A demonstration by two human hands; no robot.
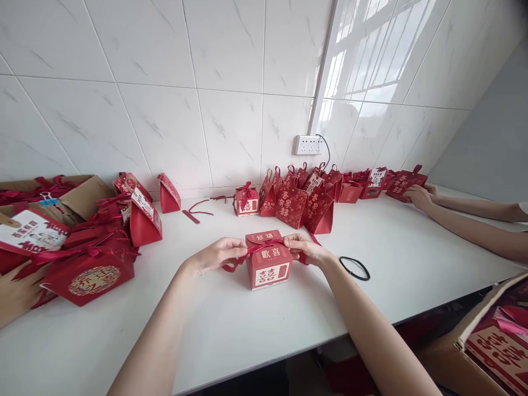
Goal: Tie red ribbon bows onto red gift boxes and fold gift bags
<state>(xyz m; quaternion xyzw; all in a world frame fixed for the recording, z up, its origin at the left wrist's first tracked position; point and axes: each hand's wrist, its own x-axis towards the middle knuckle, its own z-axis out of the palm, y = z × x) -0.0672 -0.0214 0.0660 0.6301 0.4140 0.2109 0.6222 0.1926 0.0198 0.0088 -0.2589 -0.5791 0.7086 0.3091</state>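
Ribbon spans the top of a red box, which sits upright on the white table between the person's hands. The left hand has thumb and fingers brought together on the ribbon at the box's left edge, a loose length hanging below them. The right hand pinches it at the upper right edge, close against the box, with more ribbon trailing by the palm.

The step in hand looks to be tying the ribbon over the closed top — whether a knot has formed under the crossing, I cannot tell. Judging by the pose, the next move calls for even tension from both sides, with the flaps kept flat and the box not lifted or crushed.

Behind it, near the wall, stands a smaller box with a bow on top, beside a cluster of red bags. Loose cords lie to the left of that box; a black loop lies near the right forearm. Co-workers' hands are at the table too — one at far left, another at far right touching a bag.
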